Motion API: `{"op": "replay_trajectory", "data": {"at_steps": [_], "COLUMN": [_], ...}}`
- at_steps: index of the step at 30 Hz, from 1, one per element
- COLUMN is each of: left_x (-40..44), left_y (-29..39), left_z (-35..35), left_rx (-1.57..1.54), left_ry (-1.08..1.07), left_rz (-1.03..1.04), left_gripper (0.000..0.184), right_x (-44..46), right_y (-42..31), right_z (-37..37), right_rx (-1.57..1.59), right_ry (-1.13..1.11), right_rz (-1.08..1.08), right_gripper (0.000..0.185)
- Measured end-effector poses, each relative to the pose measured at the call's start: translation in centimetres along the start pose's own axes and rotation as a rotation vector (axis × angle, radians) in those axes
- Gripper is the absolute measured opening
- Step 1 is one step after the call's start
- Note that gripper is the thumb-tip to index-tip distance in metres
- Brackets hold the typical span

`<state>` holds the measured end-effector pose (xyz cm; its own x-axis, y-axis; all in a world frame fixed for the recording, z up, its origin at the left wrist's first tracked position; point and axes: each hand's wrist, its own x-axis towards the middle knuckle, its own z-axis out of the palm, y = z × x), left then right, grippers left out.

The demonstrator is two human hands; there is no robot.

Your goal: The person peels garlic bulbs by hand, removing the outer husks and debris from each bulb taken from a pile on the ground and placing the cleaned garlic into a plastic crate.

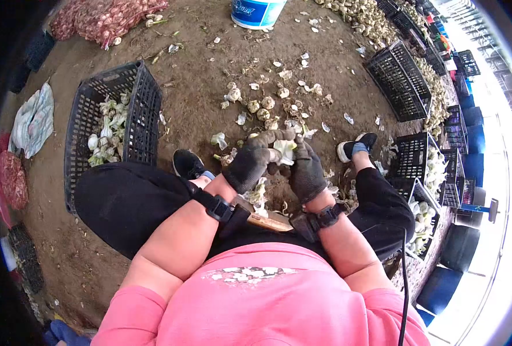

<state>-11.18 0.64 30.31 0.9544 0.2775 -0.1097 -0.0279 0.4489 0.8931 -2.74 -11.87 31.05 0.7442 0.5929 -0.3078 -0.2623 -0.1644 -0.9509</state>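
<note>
One pale garlic bulb (285, 151) is held between the fingers of the left hand (247, 164) and the right hand (307, 173), both in dark gloves and closed narrow around it, above the dirt floor (192, 75) between the spread legs. The gloves partly hide the bulb and block the view of some garlic directly beneath. Just beyond them lie loose bulbs (253, 106) among scattered papery skins (241, 119). A strip of wood (270, 221) sits below the wrists, between the thighs. To the left, a black crate (143, 124) holds more garlic (113, 124), and the left thigh (135, 202) covers its near corner. Farther left rests a pale plastic bag (32, 121). A white and blue bucket (257, 12) and a red net sack (103, 20) stand well apart at the top. Along the right, a black crate near the garlic heap (399, 81) and filled crates (420, 222) flank the right leg (386, 213).
</note>
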Motion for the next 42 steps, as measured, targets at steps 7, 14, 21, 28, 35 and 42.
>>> {"op": "replay_trajectory", "data": {"at_steps": [7,14,21,28,35,42], "left_x": [2.2,1.3,-0.2,0.0,-0.3,-1.7], "left_y": [-6.7,-5.3,-2.3,-1.6,-2.1,0.9], "left_z": [-4.2,-3.0,0.2,0.4,0.1,2.2], "left_rx": [0.435,0.959,0.173,0.150,0.107,-0.373], "left_ry": [0.265,0.047,-0.007,0.020,-0.043,-0.376], "left_rz": [0.053,0.111,-0.073,-0.009,-0.048,-0.171], "left_gripper": [0.019,0.052,0.048,0.049,0.052,0.061], "right_x": [-0.8,0.9,0.2,1.7,2.4,8.1], "right_y": [-1.0,0.0,-1.0,0.8,0.0,4.6], "right_z": [-1.1,-2.8,-1.5,-3.7,-2.6,-4.4], "right_rx": [0.497,0.221,-0.126,-0.083,-0.555,-0.449], "right_ry": [-0.292,-0.079,0.001,0.125,0.028,-0.055], "right_rz": [0.194,0.006,0.013,0.062,-0.452,-0.267], "right_gripper": [0.029,0.024,0.017,0.016,0.015,0.039]}}
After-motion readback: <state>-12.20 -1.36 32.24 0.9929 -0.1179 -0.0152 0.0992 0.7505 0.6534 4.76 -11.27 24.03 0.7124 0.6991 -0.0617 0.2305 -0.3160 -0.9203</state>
